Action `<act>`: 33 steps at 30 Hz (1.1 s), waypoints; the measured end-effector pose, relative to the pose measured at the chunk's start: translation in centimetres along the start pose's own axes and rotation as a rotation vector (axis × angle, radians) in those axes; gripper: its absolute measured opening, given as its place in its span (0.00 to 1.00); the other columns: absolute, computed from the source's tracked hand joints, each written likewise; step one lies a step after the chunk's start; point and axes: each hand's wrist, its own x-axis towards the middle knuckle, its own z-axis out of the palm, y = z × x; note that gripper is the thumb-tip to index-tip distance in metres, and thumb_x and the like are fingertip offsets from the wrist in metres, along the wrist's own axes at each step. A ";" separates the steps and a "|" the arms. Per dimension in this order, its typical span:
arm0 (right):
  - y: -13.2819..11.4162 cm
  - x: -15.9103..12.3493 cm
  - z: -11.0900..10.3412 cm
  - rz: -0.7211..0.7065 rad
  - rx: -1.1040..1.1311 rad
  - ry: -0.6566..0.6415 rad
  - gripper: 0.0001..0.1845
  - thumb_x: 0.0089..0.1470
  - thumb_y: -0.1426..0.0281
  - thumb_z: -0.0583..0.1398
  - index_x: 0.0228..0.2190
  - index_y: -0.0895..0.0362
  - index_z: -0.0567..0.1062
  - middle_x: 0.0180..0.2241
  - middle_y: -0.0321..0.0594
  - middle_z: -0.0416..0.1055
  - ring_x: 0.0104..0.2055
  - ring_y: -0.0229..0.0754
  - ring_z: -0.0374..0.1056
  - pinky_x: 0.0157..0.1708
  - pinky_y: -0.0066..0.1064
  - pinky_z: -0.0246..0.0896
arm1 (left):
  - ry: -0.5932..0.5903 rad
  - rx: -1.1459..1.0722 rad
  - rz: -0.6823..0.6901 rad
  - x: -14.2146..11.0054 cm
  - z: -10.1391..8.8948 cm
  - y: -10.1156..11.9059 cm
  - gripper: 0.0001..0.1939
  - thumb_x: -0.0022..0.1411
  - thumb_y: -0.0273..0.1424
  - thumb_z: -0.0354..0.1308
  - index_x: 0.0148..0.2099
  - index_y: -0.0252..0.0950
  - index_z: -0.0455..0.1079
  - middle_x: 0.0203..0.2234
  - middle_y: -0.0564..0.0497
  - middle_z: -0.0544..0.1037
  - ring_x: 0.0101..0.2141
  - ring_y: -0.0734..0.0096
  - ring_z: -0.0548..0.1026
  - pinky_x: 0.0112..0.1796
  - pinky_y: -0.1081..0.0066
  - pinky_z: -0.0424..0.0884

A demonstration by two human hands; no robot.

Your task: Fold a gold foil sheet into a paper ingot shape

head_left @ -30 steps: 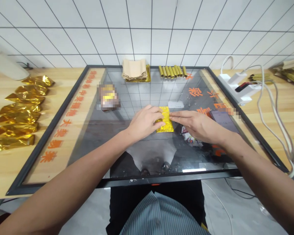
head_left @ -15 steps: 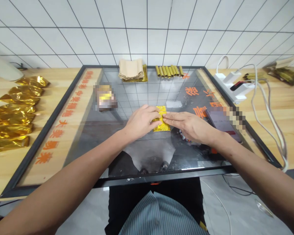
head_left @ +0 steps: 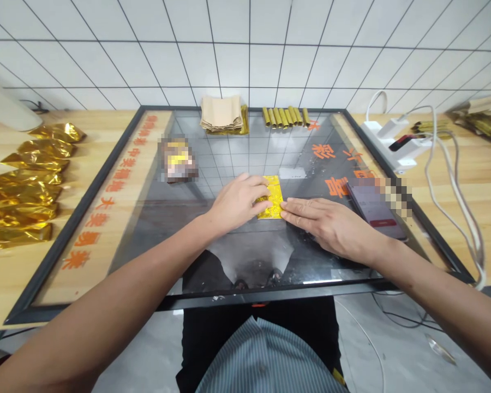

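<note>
Nearest us, on the near side of the gold foil piece (head_left: pixel 275 197), runs the front edge of the black-framed glass panel (head_left: pixel 237 297) laid on the wooden desk (head_left: pixel 8 289). The foil piece lies flat on the glass between our hands. Our right hand (head_left: pixel 321 221) has its fingers straight and together at the foil's right edge, near its closer corner; its thumb is hidden, so we cannot tell whether it pinches. Our left hand (head_left: pixel 241 199) rests loosely curled over the left part, a narrow gap between thumb and fingers. We judge the foil mostly flattened, but that hand blocks its left side, so what is left there we cannot tell. Right of the foil lies a phone (head_left: pixel 370 204), just beyond it a white slip (head_left: pixel 292 173). Well left are gold pouches (head_left: pixel 24 196) and a pixelated item (head_left: pixel 178 160); well right, a power strip (head_left: pixel 378 143). Farthest behind it sit brown paper sheets (head_left: pixel 220 113) and gold tubes (head_left: pixel 283 118).
</note>
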 end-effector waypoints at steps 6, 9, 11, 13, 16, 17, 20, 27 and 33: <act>-0.4 0.1 -0.3 -0.003 -0.033 -0.028 0.31 0.69 0.80 0.55 0.70 0.60 0.70 0.72 0.54 0.66 0.73 0.56 0.65 0.68 0.54 0.68 | 0.017 0.005 0.016 0.0 0.2 -0.1 0.13 0.77 0.38 0.58 0.49 0.39 0.82 0.55 0.46 0.82 0.47 0.57 0.76 0.50 0.57 0.74; -0.3 0.0 -0.3 -0.002 -0.029 -0.026 0.31 0.68 0.81 0.55 0.69 0.60 0.71 0.72 0.54 0.67 0.72 0.57 0.66 0.67 0.54 0.69 | 0.011 0.007 0.015 0.0 0.1 -0.1 0.12 0.77 0.37 0.58 0.49 0.39 0.82 0.55 0.46 0.82 0.47 0.57 0.76 0.51 0.56 0.74; -0.2 -0.1 -0.3 0.012 -0.005 -0.020 0.32 0.66 0.82 0.55 0.68 0.59 0.72 0.71 0.52 0.68 0.71 0.57 0.68 0.66 0.54 0.70 | 0.004 0.003 0.010 0.0 0.0 0.0 0.12 0.77 0.37 0.59 0.49 0.38 0.82 0.55 0.46 0.82 0.47 0.57 0.76 0.51 0.56 0.73; -0.2 0.1 -0.5 0.051 0.047 0.011 0.31 0.65 0.82 0.54 0.65 0.56 0.75 0.69 0.49 0.72 0.67 0.54 0.72 0.64 0.52 0.72 | -0.003 -0.003 0.003 0.1 -0.2 0.1 0.12 0.77 0.37 0.59 0.49 0.38 0.82 0.56 0.46 0.82 0.47 0.57 0.76 0.51 0.56 0.73; 0.0 1.5 -0.7 0.183 0.172 0.154 0.24 0.69 0.79 0.54 0.59 0.54 0.80 0.61 0.48 0.79 0.59 0.51 0.78 0.58 0.45 0.74 | -0.013 -0.008 -0.012 0.1 -0.3 0.2 0.12 0.77 0.37 0.59 0.49 0.39 0.82 0.55 0.46 0.82 0.46 0.57 0.76 0.50 0.57 0.73; 0.2 2.3 -0.7 0.242 0.220 0.204 0.22 0.70 0.77 0.54 0.57 0.55 0.80 0.57 0.48 0.82 0.56 0.50 0.79 0.55 0.43 0.74 | -0.012 -0.011 -0.015 0.1 -0.3 0.2 0.12 0.76 0.37 0.59 0.49 0.40 0.82 0.55 0.47 0.82 0.46 0.57 0.76 0.50 0.57 0.73; 1.2 5.4 -0.6 0.443 0.284 0.318 0.10 0.69 0.70 0.60 0.43 0.53 0.83 0.41 0.44 0.83 0.42 0.49 0.79 0.45 0.40 0.72 | -0.001 -0.015 -0.017 0.0 -0.2 0.2 0.12 0.76 0.38 0.59 0.49 0.40 0.82 0.55 0.47 0.83 0.47 0.56 0.76 0.50 0.57 0.73; 4.1 9.9 1.1 0.623 0.581 0.272 0.03 0.60 0.69 0.64 0.33 0.54 0.79 0.30 0.37 0.80 0.31 0.42 0.71 0.35 0.36 0.63 | 0.003 -0.097 -0.036 -0.1 -0.3 0.3 0.13 0.76 0.38 0.59 0.56 0.39 0.77 0.55 0.47 0.82 0.48 0.55 0.77 0.52 0.55 0.73; 3.8 10.0 1.5 0.651 0.544 0.282 0.06 0.61 0.67 0.64 0.33 0.55 0.79 0.30 0.37 0.79 0.30 0.40 0.69 0.34 0.35 0.60 | 0.093 -0.277 -0.128 -0.1 -0.4 0.1 0.12 0.74 0.27 0.52 0.54 0.40 0.74 0.56 0.47 0.80 0.55 0.60 0.78 0.56 0.58 0.74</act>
